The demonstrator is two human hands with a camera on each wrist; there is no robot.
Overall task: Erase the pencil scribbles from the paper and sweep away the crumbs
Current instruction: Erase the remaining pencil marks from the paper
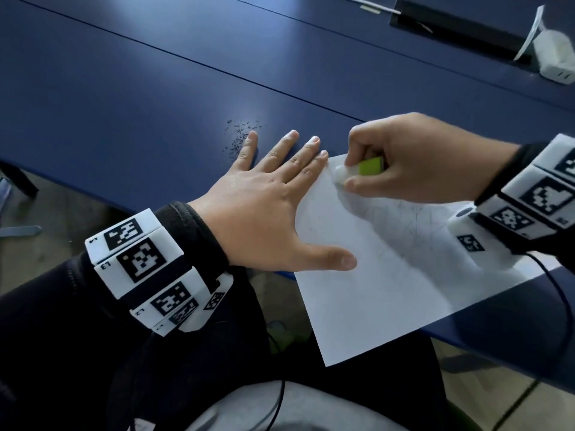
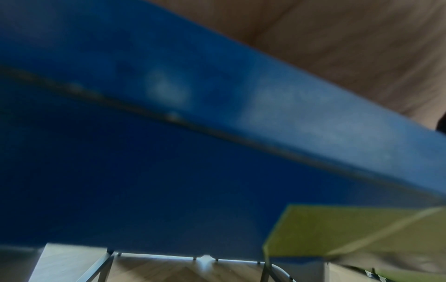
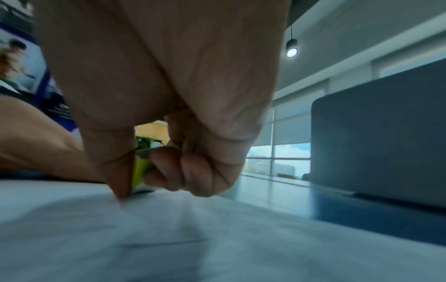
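Blue table (image 1: 130, 88) carries the paper (image 1: 382, 275), overhanging its near edge. Left hand (image 1: 267, 209) lies flat, fingers spread, pinning the sheet's left edge. Beyond, the right hand (image 1: 413, 160) has its grip closed around the eraser (image 1: 357, 169), white tip on the paper's far corner. Crumbs (image 1: 239, 135) lie left of that grip.

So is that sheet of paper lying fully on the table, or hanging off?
Hanging off. The paper's near corner juts past the blue table's front edge, while the left hand presses it flat.
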